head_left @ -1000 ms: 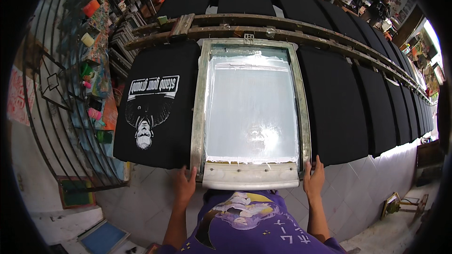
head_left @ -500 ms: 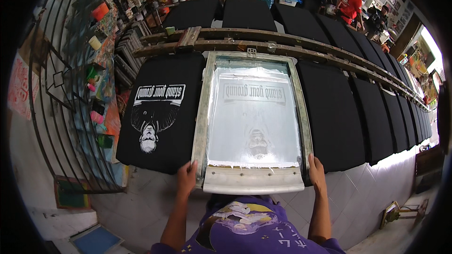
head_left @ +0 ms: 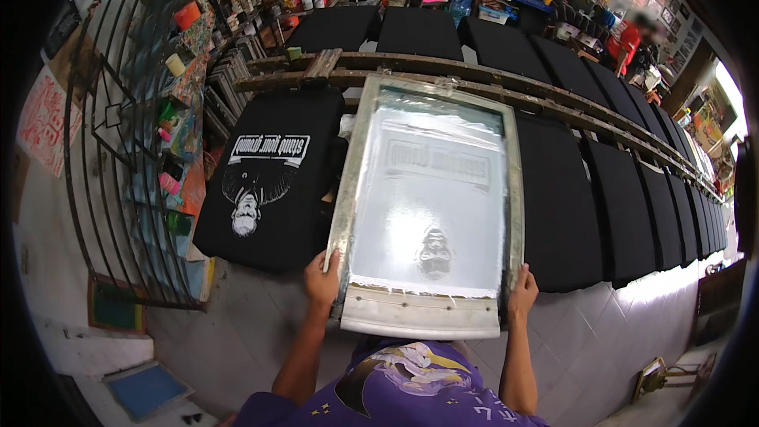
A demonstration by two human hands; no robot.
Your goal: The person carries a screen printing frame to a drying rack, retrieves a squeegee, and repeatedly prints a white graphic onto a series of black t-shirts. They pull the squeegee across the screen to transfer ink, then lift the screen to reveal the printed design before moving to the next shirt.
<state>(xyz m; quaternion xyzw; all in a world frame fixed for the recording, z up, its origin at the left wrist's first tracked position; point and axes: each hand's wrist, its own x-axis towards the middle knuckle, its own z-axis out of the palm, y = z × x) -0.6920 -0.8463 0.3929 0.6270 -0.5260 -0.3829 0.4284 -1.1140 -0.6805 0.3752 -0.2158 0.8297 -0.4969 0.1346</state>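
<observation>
A screen-printing frame (head_left: 514,190) with pale mesh (head_left: 419,213) is in both my hands, slightly turned and raised off the black shirt panels. My left hand (head_left: 321,280) is closed around its left side bar near the front corner. My right hand (head_left: 522,292) grips the right side bar at about the same height. Across the near end runs a whitish strip (head_left: 419,318) with several screws. The mesh carries faint lettering and an upside-down head figure. To the left lies a black shirt (head_left: 292,229) with a white print of lettering and a figure. What lies beneath the frame is mostly hidden.
Wooden rails (head_left: 379,63) run across behind the frame. Black shirt panels (head_left: 561,198) line the right side, with more (head_left: 419,32) beyond the rails. Curved metal bars (head_left: 103,190) and a cluttered shelf (head_left: 178,158) stand at left. A person in red (head_left: 626,43) is far right.
Both hands have lifted the frame and tilted it, its far end swinging right and off the rail. The view has shifted slightly. The person in red has moved.
</observation>
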